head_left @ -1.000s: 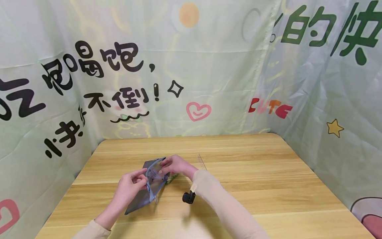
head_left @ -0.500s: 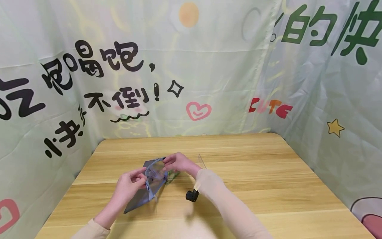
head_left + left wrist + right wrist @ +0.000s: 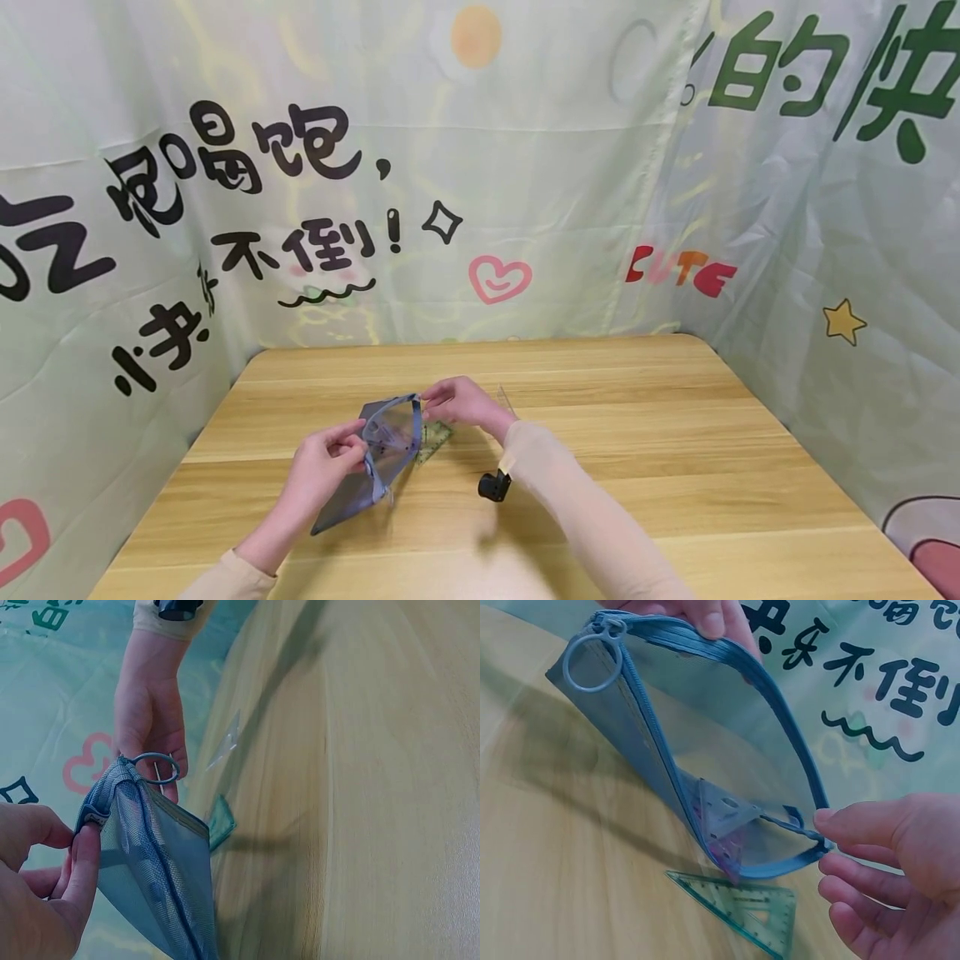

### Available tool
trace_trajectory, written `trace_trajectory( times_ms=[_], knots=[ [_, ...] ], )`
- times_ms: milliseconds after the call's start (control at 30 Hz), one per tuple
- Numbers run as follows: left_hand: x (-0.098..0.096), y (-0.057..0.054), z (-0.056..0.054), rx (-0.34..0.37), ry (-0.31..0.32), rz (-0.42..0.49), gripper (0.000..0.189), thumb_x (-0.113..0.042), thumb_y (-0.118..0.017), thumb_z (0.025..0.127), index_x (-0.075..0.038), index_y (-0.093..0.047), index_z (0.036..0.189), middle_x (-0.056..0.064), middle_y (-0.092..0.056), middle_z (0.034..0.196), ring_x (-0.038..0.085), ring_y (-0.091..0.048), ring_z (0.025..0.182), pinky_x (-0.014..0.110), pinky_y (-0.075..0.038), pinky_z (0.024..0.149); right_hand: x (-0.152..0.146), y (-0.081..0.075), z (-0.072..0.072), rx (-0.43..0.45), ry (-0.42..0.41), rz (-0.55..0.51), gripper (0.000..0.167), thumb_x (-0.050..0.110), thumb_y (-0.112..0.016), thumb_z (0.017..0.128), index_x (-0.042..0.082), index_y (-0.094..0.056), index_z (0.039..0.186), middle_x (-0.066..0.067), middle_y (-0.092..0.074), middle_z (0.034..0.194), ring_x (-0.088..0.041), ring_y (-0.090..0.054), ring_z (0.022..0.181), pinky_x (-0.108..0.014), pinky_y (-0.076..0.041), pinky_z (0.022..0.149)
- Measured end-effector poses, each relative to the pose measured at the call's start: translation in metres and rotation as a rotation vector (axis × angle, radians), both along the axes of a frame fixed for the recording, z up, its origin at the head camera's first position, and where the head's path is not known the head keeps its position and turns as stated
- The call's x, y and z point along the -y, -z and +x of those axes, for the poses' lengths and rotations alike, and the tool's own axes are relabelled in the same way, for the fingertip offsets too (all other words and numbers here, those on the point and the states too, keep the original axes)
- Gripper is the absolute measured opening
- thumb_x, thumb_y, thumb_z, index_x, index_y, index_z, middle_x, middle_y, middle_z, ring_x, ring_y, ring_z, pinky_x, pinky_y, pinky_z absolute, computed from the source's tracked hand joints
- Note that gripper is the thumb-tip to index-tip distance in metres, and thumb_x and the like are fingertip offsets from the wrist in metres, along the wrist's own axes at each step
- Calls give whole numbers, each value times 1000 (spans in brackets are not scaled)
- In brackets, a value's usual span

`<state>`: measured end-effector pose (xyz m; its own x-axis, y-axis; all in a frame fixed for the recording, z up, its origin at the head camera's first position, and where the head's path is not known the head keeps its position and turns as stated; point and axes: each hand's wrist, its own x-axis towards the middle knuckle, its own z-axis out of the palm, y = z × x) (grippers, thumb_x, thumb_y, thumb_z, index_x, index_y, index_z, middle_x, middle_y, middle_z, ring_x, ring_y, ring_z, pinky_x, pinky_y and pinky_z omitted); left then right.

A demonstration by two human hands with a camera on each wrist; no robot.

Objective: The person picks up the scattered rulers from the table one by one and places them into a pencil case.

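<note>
A blue mesh zipper pouch [image 3: 351,498] is held tilted over the table, its zipped mouth spread wide. My left hand [image 3: 321,467] pinches one side of the mouth between thumb and fingers. At the far corner of the opening, my right hand [image 3: 463,402] pinches the zipper's end with thumb and forefinger, the other fingers loosely bent. Inside the pouch lie a clear set square [image 3: 724,806] and a purple piece [image 3: 726,851] behind it. A round ring pull [image 3: 592,663] hangs from the zipper at the near end. Beside the pouch, a green set square [image 3: 761,909] lies flat on the wood.
Another clear triangular ruler [image 3: 227,741] lies on the wooden table [image 3: 660,467], partly behind the right wrist in the head view. A small black camera [image 3: 493,485] hangs from the right sleeve. Printed cloth curtains [image 3: 555,192] enclose the table's back and sides.
My right hand has drawn out of the pouch's mouth and shifted right to its far corner. More of the green set square shows. The left hand has stayed nearly still.
</note>
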<state>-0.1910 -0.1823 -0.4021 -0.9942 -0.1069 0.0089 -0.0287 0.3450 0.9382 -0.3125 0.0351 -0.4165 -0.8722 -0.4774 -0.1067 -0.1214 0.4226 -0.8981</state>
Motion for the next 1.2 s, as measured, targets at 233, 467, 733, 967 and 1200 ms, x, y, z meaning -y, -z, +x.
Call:
trace_trajectory(
  times_ms=[233, 467, 733, 967, 1200],
  knots=[
    [3, 1, -1, -12, -3, -6, 44, 6, -58, 86, 10, -58, 130, 5, -63, 84, 2, -62, 70, 19, -60, 66, -11, -3, -2, -45, 28, 31, 40, 15, -73, 87, 3, -66, 124, -13, -71, 114, -17, -66, 100, -48, -58, 89],
    [4, 0, 0, -12, -6, -11, 44, 4, -59, 88, 10, -57, 131, 9, -64, 88, 2, -61, 72, 19, -61, 68, -19, -2, -5, -61, 62, 20, 37, 14, -74, 86, 5, -67, 121, -14, -71, 113, -17, -67, 97, -48, -58, 88],
    [6, -1, -1, -14, -17, -18, 45, 5, -59, 87, 9, -57, 131, 10, -65, 89, 2, -62, 72, 18, -60, 68, -26, 0, -8, -98, 52, 30, 37, 13, -74, 86, 4, -67, 121, -15, -71, 113, -18, -66, 98, -38, -60, 82],
    [7, -1, -1, -16, -12, -17, 43, 1, -60, 90, 9, -56, 132, 7, -62, 87, 2, -61, 72, 20, -61, 70, -38, 0, -10, -150, 71, 52, 35, 12, -74, 86, 2, -68, 119, -16, -71, 111, -23, -67, 100, -25, -57, 78],
    [8, 0, 0, -11, -12, -8, 43, 0, -60, 91, 9, -56, 132, 7, -62, 87, 2, -60, 72, 21, -61, 71, -48, 1, -11, -163, 99, 52, 34, 10, -74, 86, 0, -67, 118, -17, -71, 106, -19, -67, 94, -25, -56, 77]
  ],
)
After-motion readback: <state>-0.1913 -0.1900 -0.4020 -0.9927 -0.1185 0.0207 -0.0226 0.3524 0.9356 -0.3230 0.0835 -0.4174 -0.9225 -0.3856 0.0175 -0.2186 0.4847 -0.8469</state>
